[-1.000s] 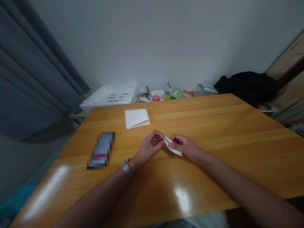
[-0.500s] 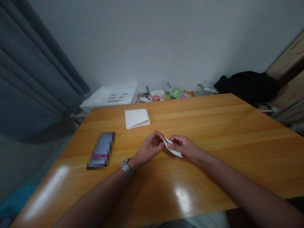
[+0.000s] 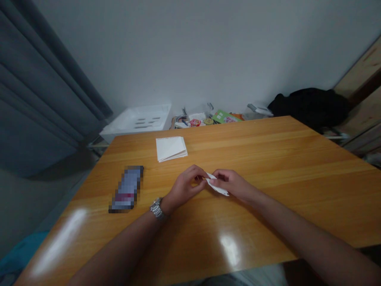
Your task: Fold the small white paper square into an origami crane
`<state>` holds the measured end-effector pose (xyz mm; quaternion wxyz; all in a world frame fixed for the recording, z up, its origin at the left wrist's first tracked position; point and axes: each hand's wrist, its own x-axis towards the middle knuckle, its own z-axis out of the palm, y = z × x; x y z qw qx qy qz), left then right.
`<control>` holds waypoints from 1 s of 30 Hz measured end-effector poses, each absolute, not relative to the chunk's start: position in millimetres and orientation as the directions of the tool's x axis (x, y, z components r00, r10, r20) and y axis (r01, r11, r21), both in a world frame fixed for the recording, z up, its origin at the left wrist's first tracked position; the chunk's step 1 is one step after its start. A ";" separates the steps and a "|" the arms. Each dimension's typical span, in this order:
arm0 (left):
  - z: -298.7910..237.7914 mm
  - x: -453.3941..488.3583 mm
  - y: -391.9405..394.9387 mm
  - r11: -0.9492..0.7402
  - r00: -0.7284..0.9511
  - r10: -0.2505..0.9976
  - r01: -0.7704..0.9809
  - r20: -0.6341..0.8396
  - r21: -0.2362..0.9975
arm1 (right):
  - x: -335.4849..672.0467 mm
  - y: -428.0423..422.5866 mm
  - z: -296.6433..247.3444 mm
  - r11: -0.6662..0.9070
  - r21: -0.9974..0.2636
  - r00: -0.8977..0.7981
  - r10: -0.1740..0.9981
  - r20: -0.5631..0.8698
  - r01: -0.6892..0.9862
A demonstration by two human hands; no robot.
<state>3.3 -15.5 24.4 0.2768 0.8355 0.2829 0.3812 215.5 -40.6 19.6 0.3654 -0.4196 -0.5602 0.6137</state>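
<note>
A small folded piece of white paper [image 3: 218, 188] is held between my two hands, just above the wooden table [image 3: 262, 155]. My left hand [image 3: 190, 183], with a metal watch [image 3: 157, 208] on its wrist, pinches the paper's left tip between thumb and fingertips. My right hand [image 3: 231, 183] grips its upper middle, thumb on the near face and the other fingers behind it. One end of the paper points down to the right, with a ragged edge. The fingers hide part of the folds.
A stack of white notebook sheets [image 3: 171, 149] with punched holes lies beyond my left hand. A phone-like device [image 3: 127, 188], pixelated, lies at the left. Behind the table's far edge are a white plastic tray [image 3: 119, 125], assorted small items [image 3: 198, 120] and a black cloth heap [image 3: 309, 107].
My left fingers have closed a little further onto the paper's left tip, and the paper looks slightly flatter. The right hand has hardly moved.
</note>
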 end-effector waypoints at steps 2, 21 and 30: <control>24.8 3.1 -15.6 -0.684 0.541 0.691 0.276 0.479 0.675 | 215.3 -40.4 20.5 -0.090 -0.995 -0.370 0.924 -0.098 0.038; 21.4 6.2 -21.1 -0.691 0.472 0.712 0.344 0.519 0.636 | 215.7 -41.5 17.4 0.179 -0.967 -0.304 0.945 0.118 0.182; 17.5 6.9 -21.8 -0.698 0.482 0.704 0.337 0.521 0.632 | 214.3 -41.6 18.1 0.227 -0.953 -0.278 0.946 0.166 0.203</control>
